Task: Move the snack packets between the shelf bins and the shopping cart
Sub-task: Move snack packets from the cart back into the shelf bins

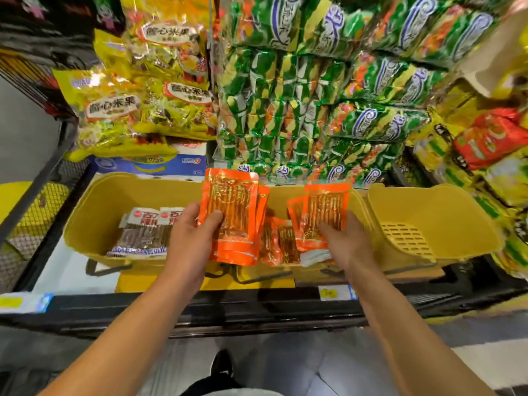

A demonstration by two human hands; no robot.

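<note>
Orange snack packets sit stacked in my left hand, thumb curled over the front, held above the middle yellow bin. At three o'clock of them my right hand pinches a second orange bunch, fingers curled round its lower edge. More orange packets lie in the bin between my hands. At nine o'clock, brown packets rest in the left bin. A third bin stands at three o'clock. At twelve o'clock I see green bags piled high, yellow bags beside them.
</note>
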